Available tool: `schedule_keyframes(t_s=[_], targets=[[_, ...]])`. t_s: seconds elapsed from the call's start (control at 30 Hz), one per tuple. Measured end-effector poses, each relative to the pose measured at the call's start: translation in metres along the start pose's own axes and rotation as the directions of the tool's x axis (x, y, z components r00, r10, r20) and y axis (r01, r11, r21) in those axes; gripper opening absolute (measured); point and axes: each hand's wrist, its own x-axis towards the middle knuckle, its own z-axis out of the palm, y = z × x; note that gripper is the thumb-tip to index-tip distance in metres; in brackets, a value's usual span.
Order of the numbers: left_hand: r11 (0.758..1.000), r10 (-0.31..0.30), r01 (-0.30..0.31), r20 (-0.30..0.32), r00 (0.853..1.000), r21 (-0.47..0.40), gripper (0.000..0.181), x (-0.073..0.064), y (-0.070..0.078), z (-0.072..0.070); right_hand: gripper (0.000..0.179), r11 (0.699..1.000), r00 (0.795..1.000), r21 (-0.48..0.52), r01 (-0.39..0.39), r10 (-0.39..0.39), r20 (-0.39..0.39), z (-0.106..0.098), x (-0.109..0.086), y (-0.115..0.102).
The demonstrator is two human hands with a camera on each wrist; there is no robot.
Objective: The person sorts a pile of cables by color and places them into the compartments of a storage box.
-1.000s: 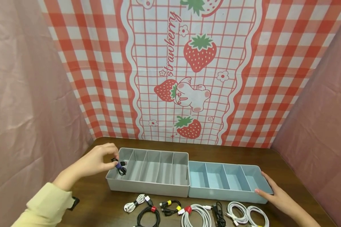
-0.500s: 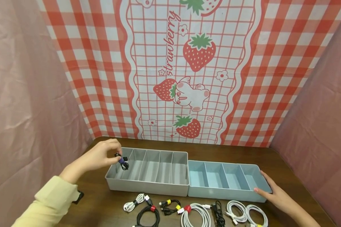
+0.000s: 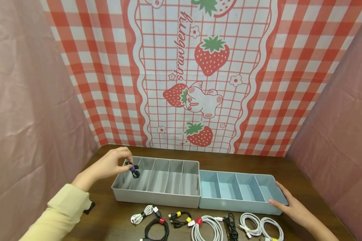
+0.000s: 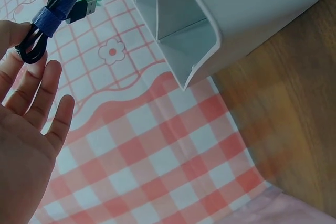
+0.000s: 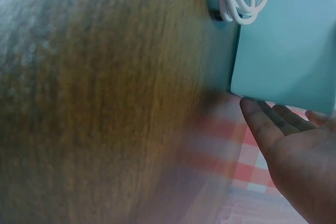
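Note:
My left hand (image 3: 113,163) pinches a small bundled black cable (image 4: 48,20) between thumb and fingertips. A blue-purple tie (image 4: 50,19) wraps the bundle, and its USB plug (image 4: 83,10) sticks out sideways. In the head view the cable hangs over the left end of a grey divided box (image 3: 157,199), above its rim. My right hand (image 3: 295,207) rests on the right end of a light blue divided box (image 3: 238,206), thumb at the front rim, fingers straight along the end wall. Both boxes stand end to end.
In front of the boxes lie a white cable with a black tie (image 3: 142,215), a black cable with a red tie (image 3: 157,229), a short yellow-tied cable (image 3: 181,220), a white coil with a red tie (image 3: 209,229), a black bundle (image 3: 231,227) and white coils (image 3: 250,225). A checked cloth (image 3: 108,83) hangs behind.
My left hand has moved right and slightly up with the black cable, from the grey box's left end to above its leftmost compartments. My right hand has stayed on the blue box.

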Motion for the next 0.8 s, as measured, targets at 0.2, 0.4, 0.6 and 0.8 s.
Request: schedule_keyframes(t_s=[0.2,0.4,0.6,0.8], targets=[[1.0,0.006,-0.006,-0.021,1.0,0.007,0.015,0.002,-0.004,0.008,0.088,1.0,1.0,-0.001,0.004,-0.004,-0.006,0.0,0.0,0.0],[0.999,-0.033,0.033,-0.001,0.999,-0.012,0.012,0.002,-0.009,0.017,0.089,1.0,1.0,-0.009,0.001,-0.001,-0.007,0.0,0.0,-0.001],[0.995,-0.091,0.091,0.024,0.996,-0.03,0.013,0.002,-0.013,0.025,0.089,1.0,1.0,-0.009,-0.003,0.003,-0.005,0.0,-0.001,-0.001],[0.993,-0.111,0.113,0.043,0.993,-0.043,0.012,0.0,-0.022,0.035,0.089,1.0,1.0,0.018,-0.003,0.003,0.001,0.0,-0.001,-0.001]])
